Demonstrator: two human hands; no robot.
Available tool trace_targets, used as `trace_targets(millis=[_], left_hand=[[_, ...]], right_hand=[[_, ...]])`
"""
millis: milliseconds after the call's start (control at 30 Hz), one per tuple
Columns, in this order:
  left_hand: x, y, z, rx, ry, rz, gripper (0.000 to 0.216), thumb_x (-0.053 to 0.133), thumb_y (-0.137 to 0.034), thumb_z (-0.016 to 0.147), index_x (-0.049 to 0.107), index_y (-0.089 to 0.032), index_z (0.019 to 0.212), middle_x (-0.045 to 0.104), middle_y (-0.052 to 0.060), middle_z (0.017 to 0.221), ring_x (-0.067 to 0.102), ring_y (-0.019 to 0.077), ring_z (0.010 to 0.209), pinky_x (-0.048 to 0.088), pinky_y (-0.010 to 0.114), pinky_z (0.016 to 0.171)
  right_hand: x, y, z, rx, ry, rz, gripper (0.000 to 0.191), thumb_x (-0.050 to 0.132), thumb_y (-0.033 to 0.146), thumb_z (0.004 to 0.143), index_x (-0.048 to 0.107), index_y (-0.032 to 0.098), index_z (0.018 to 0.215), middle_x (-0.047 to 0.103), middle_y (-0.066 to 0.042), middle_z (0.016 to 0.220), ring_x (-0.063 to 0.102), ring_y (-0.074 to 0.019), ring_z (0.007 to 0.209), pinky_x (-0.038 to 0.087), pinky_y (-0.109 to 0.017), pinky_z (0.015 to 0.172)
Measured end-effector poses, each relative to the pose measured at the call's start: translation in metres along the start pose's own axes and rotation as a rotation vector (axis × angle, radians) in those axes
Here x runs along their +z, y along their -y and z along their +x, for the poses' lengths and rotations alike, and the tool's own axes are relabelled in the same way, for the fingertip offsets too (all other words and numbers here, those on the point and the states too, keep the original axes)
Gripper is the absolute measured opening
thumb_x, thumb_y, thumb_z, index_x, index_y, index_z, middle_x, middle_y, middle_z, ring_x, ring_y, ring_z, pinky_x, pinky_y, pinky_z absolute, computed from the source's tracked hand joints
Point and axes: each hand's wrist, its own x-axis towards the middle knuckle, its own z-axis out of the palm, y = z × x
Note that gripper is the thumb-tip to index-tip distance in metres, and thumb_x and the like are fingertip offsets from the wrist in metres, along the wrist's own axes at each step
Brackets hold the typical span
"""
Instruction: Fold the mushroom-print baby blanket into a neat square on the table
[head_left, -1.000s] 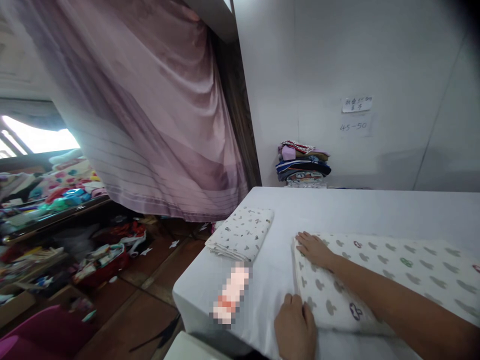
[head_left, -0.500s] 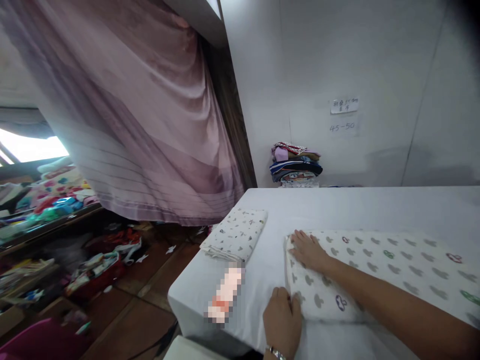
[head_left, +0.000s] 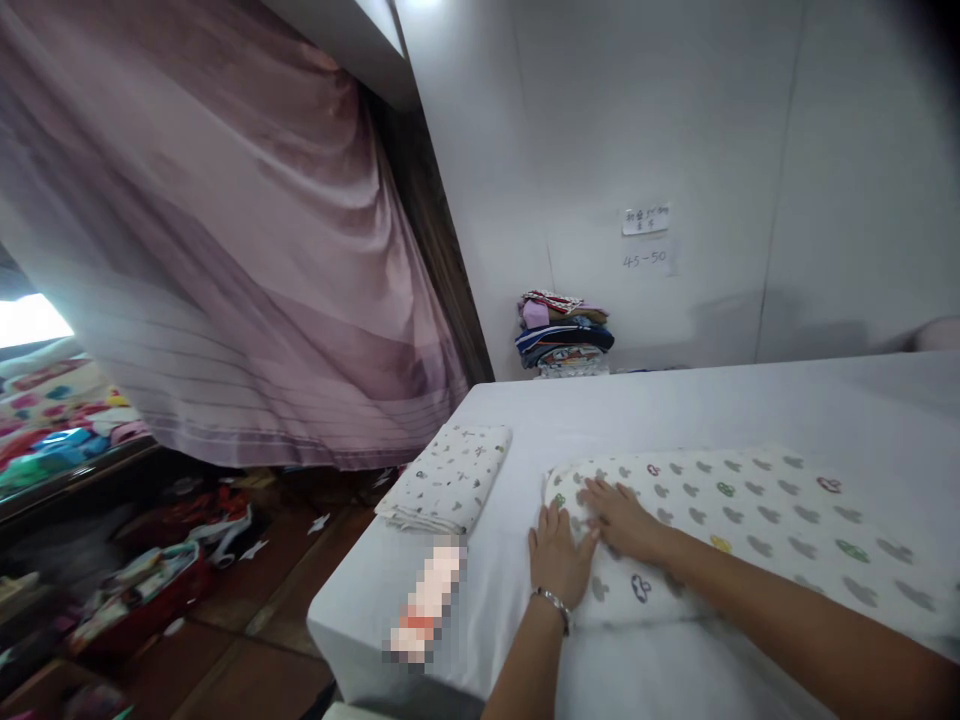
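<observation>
A white cloth [head_left: 757, 515] printed with grey, green and purple mushroom-like shapes lies in a long folded strip on the white-covered table [head_left: 517, 620]. My right hand [head_left: 622, 520] rests flat on its left end, fingers stretched out to the left. Right beside it, my left hand [head_left: 559, 558], with a bracelet [head_left: 553, 604] at the wrist, lies along the cloth's left edge with its fingers extended. The two hands almost touch at the thumbs. Neither hand grips anything that I can see.
A smaller folded cloth [head_left: 454, 475] with a tiny print lies near the table's left end, beside a pixelated strip [head_left: 427, 605]. A stack of folded fabrics [head_left: 564, 335] stands against the wall behind. At left hang a pink curtain [head_left: 300, 280] and cluttered shelves below.
My left hand has moved up from the near corner onto the cloth's left edge, and its fingers have straightened. My right hand stays flat on the cloth. The view has turned slightly right.
</observation>
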Motion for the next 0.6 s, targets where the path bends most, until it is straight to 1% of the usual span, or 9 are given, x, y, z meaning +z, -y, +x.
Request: trace_targets(millis=[100,167,233,300,367,433,467,533,600], left_hand=[[0.003,0.008,-0.003,0.009,-0.003,0.053,0.066,0.028,-0.057,0.083,0.027,-0.02,0.138,0.013,0.0,0.149,0.008,0.0251,0.136,0.015,0.045,0.109],[0.001,0.009,-0.004,0.003,0.016,0.06,0.066,0.032,-0.054,0.083,0.026,-0.02,0.139,0.011,-0.001,0.149,0.009,0.0255,0.136,0.015,0.046,0.109],[-0.002,0.005,-0.003,-0.015,0.046,0.077,0.066,0.033,-0.053,0.082,0.026,-0.021,0.139,0.012,-0.001,0.149,0.01,0.0263,0.136,0.015,0.048,0.109],[-0.005,-0.005,-0.001,-0.023,0.035,0.129,0.065,0.033,-0.054,0.082,0.03,-0.021,0.137,0.016,0.002,0.148,0.009,0.028,0.135,0.013,0.051,0.108],[-0.004,-0.018,0.001,0.018,-0.055,0.195,0.065,0.031,-0.056,0.082,0.034,-0.019,0.135,0.019,0.005,0.147,0.006,0.0292,0.136,0.008,0.054,0.108],[0.001,-0.03,0.0,0.107,-0.149,0.228,0.065,0.027,-0.057,0.084,0.035,-0.018,0.135,0.019,0.006,0.147,0.004,0.0288,0.136,0.004,0.052,0.109],[0.005,-0.035,-0.001,0.147,-0.155,0.228,0.065,0.025,-0.057,0.084,0.034,-0.018,0.136,0.019,0.006,0.147,0.005,0.0285,0.136,0.003,0.051,0.109],[0.012,-0.038,-0.004,0.193,-0.106,0.215,0.066,0.023,-0.058,0.084,0.033,-0.019,0.136,0.021,0.006,0.147,0.009,0.0276,0.136,0.005,0.05,0.109],[0.018,-0.035,-0.005,0.195,-0.06,0.216,0.065,0.022,-0.058,0.085,0.032,-0.02,0.137,0.023,0.005,0.146,0.012,0.0264,0.135,0.005,0.05,0.11]], right_hand=[[-0.005,-0.027,-0.034,0.067,-0.065,-0.055,0.06,0.032,0.047,0.086,0.032,0.018,0.138,0.021,-0.009,0.146,0.012,-0.0256,0.135,0.01,-0.05,0.108],[-0.003,-0.045,-0.058,0.112,-0.064,-0.073,0.065,0.029,0.055,0.085,0.028,0.019,0.139,0.019,-0.007,0.146,0.01,-0.0264,0.135,0.009,-0.05,0.108],[0.001,-0.056,-0.075,0.141,-0.065,-0.07,0.069,0.023,0.061,0.085,0.025,0.02,0.14,0.015,-0.006,0.147,0.009,-0.0258,0.135,0.009,-0.048,0.109],[0.006,-0.06,-0.083,0.135,-0.087,-0.068,0.069,0.019,0.063,0.085,0.025,0.022,0.14,0.013,-0.004,0.147,0.007,-0.0245,0.135,0.009,-0.047,0.109],[0.006,-0.057,-0.083,0.125,-0.108,-0.074,0.069,0.018,0.063,0.086,0.026,0.022,0.14,0.014,-0.004,0.147,0.007,-0.024,0.135,0.009,-0.048,0.109],[0.001,-0.051,-0.081,0.121,-0.1,-0.062,0.068,0.019,0.063,0.086,0.028,0.021,0.139,0.016,-0.006,0.147,0.008,-0.0245,0.135,0.01,-0.049,0.108],[-0.003,-0.05,-0.082,0.118,-0.099,-0.048,0.068,0.02,0.063,0.086,0.029,0.022,0.139,0.016,-0.006,0.147,0.009,-0.0246,0.135,0.011,-0.05,0.108],[-0.012,-0.051,-0.09,0.111,-0.126,-0.029,0.065,0.02,0.061,0.086,0.028,0.023,0.139,0.016,-0.005,0.147,0.01,-0.0248,0.135,0.011,-0.049,0.108],[-0.02,-0.062,-0.11,0.116,-0.174,-0.045,0.063,0.022,0.06,0.087,0.027,0.025,0.139,0.016,-0.004,0.147,0.011,-0.0254,0.135,0.01,-0.049,0.109]])
